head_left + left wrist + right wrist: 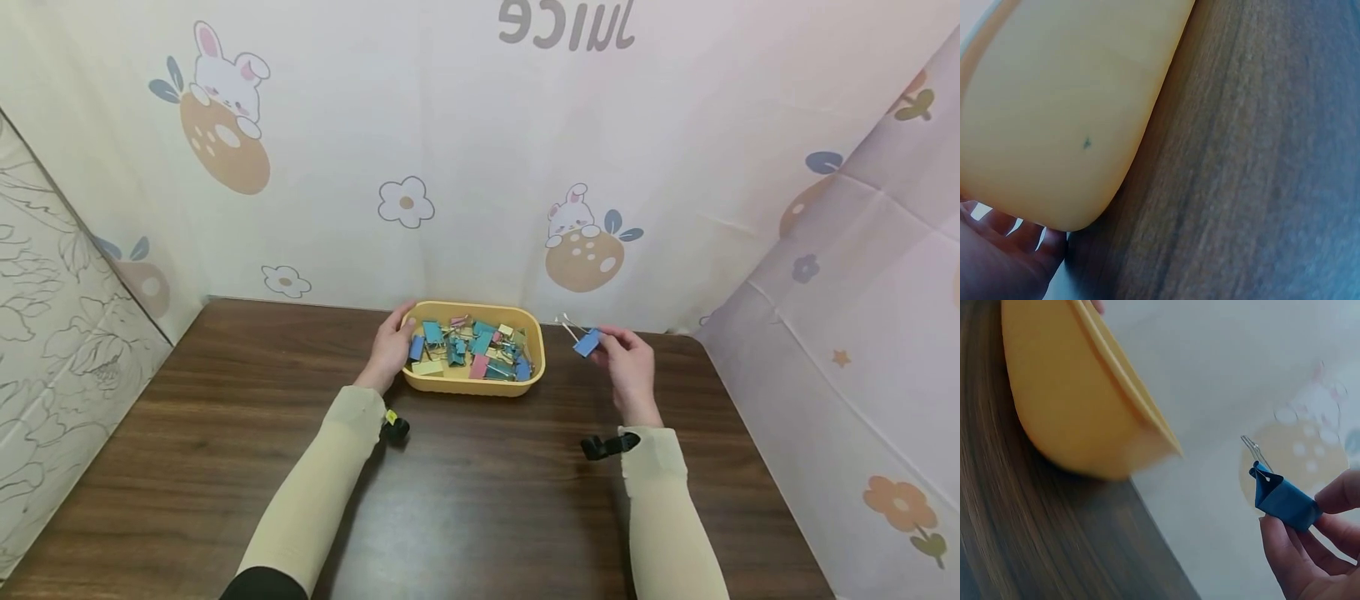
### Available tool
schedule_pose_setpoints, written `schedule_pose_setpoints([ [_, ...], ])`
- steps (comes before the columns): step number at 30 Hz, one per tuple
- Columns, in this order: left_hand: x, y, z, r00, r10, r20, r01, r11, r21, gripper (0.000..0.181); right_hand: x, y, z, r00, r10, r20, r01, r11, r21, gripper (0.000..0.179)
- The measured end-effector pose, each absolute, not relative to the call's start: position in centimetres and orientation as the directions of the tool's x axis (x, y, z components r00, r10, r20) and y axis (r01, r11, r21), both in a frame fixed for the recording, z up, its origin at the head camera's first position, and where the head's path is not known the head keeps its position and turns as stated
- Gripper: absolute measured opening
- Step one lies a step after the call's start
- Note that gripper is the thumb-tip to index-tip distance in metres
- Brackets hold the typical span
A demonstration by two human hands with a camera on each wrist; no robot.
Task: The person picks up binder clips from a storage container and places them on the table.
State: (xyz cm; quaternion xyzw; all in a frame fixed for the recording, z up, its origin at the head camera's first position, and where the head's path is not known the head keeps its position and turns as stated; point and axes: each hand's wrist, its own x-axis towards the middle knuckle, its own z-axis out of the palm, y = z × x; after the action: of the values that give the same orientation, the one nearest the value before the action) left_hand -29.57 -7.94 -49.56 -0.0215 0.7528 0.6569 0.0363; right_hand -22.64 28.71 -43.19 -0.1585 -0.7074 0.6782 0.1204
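A blue binder clip (587, 342) is pinched between the thumb and fingers of my right hand (630, 371), to the right of a yellow plastic basket (472, 387). Its wire handles point up and left, away from the hand. The right wrist view shows the same clip (1288, 503) held at one end, apart from the basket. My left hand (388, 348) grips the basket's left end, thumb over the rim and fingers along the outside. Inside lie several binder clips (480, 342) in blue, teal, pink and pale yellow, heaped together.
The basket stands near the back of a dark wooden table (480, 500), close to a curtain (480, 167) printed with rabbits and flowers. More patterned cloth hangs at the left and right sides. A black wrist camera strap (611, 446) sits by the right sleeve.
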Motion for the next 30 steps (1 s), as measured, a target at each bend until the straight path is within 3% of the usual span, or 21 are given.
schedule_pose_setpoints([
  [6, -29.5, -7.9, -49.4, -0.997, 0.019, -0.068, -0.065, 0.131, 0.989, 0.045, -22.7, 31.2, -44.7, -0.884, 0.46, -0.084, 0.091, -0.006, -0.996, 0.023],
  [17, -29.4, -8.0, -49.5, -0.997, 0.014, -0.073, -0.07, 0.138, 0.988, 0.045, -22.5, 32.3, -47.6, -0.861, 0.462, -0.211, 0.278, 0.081, -0.957, 0.032],
  [30, -29.4, -8.0, -49.4, -0.996, 0.016, -0.091, -0.088, 0.137, 0.987, 0.044, -22.5, 32.8, -48.6, -0.857, 0.472, -0.208, 0.317, 0.164, -0.934, 0.033],
])
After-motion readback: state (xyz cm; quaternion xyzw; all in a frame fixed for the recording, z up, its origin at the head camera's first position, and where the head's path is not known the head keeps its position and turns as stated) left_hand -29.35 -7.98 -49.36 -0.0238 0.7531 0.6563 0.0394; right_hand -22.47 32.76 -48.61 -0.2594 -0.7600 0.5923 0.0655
